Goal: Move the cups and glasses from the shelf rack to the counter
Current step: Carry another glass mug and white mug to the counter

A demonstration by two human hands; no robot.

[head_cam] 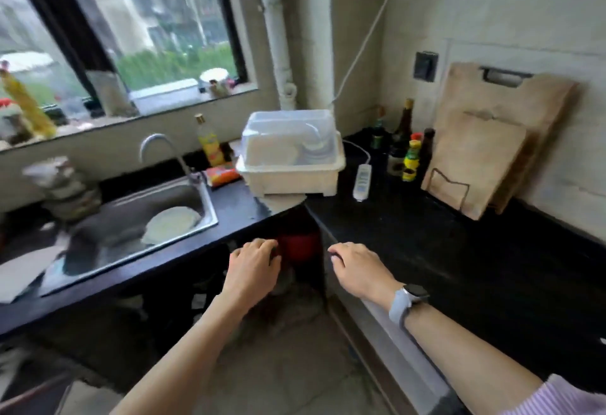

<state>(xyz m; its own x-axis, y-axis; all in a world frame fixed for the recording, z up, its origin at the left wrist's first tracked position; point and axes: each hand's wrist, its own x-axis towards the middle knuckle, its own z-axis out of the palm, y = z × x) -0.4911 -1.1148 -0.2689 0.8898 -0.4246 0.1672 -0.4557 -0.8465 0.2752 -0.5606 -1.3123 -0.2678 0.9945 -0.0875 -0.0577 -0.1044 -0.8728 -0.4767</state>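
While both hands hover loosely curled and holding nothing at lower centre, the left hand (pixel 254 267) has its fingertips (pixel 273 252) against a red cup (pixel 300 245), the right hand (pixel 355 268) just beside it.

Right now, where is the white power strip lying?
In the head view the power strip lies on the black counter, right of centre, between the lidded dish rack on its left and the cluster of sauce bottles on its right.

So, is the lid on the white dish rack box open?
No, the clear lid sits closed over the white dish rack box on the counter, with dishes visible through it.
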